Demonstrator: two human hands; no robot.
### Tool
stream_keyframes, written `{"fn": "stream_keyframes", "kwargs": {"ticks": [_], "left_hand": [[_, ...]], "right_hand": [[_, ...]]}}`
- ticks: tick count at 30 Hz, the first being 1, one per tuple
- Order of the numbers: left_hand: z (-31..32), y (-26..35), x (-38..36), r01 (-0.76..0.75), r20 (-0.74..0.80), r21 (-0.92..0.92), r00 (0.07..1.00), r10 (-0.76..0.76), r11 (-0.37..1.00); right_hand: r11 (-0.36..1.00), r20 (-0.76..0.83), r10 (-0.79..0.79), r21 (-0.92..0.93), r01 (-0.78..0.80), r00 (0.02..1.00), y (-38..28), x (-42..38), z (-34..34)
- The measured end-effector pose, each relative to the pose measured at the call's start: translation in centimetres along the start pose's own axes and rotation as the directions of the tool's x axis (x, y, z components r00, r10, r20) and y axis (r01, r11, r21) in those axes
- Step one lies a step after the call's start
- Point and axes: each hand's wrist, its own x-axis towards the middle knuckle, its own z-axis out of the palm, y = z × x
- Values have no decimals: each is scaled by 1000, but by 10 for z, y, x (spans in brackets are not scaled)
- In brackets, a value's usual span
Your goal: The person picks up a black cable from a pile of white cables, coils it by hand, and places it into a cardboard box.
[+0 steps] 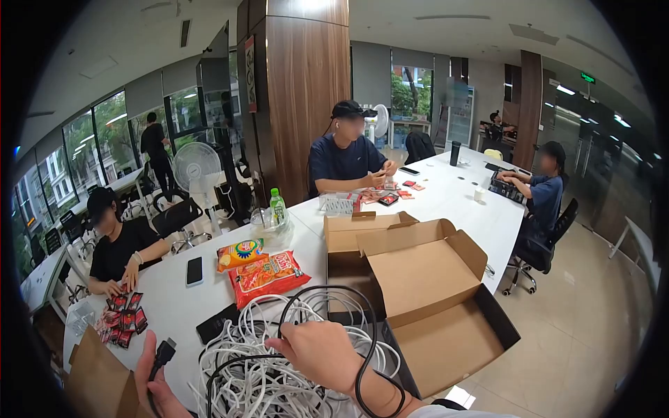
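My left hand, at the lower left, is closed on a black HDMI cable just below its plug, which points up. My right hand pinches a black cable whose loop rises over the hand and hangs round the wrist. Another stretch of black cable runs left from the right hand's fingers. Beneath that hand lies a large tangled heap of white cables. The heap hides part of a dark flat object on the table.
Open cardboard boxes stand right of the heap, another cardboard flap at lower left. Snack bags, a phone and a green-capped bottle lie beyond. People sit around the white table, two handling small red packets.
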Motion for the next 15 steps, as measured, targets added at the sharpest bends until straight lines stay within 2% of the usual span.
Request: {"fn": "stream_keyframes", "kwargs": {"ticks": [3, 4, 6, 7, 8, 11, 12, 15], "left_hand": [[22, 26, 3, 5, -9, 251, 1000, -3, 968], [26, 35, 8, -81, 81, 400, 995, 52, 913], [21, 32, 8, -127, 209, 379, 977, 48, 917], [18, 27, 7, -148, 270, 365, 962, 48, 919], [14, 14, 3, -173, 323, 296, 944, 72, 939], [28, 26, -2, 137, 334, 198, 921, -198, 971], [42, 27, -7, 290, 243, 81, 922, -301, 954], [52, 19, -15, 487, 67, -139, 874, -482, 862]], "right_hand": [[998, 0, 52, 37, -52, 999, 7, 6, 0], [994, 5, -13, 105, 12, 1000, 9, 6, -4], [911, 11, -127, 396, 112, 992, 0, 5, -14], [835, 1, -184, 528, 156, 983, -2, 5, -16], [714, -69, -295, 647, 268, 953, -4, 2, -12], [551, -199, -578, 620, 558, 791, -18, 4, -8], [532, -103, -633, 662, 528, 767, -22, 1, -11], [446, -234, -654, 649, 616, 720, -34, -7, -10]]}}
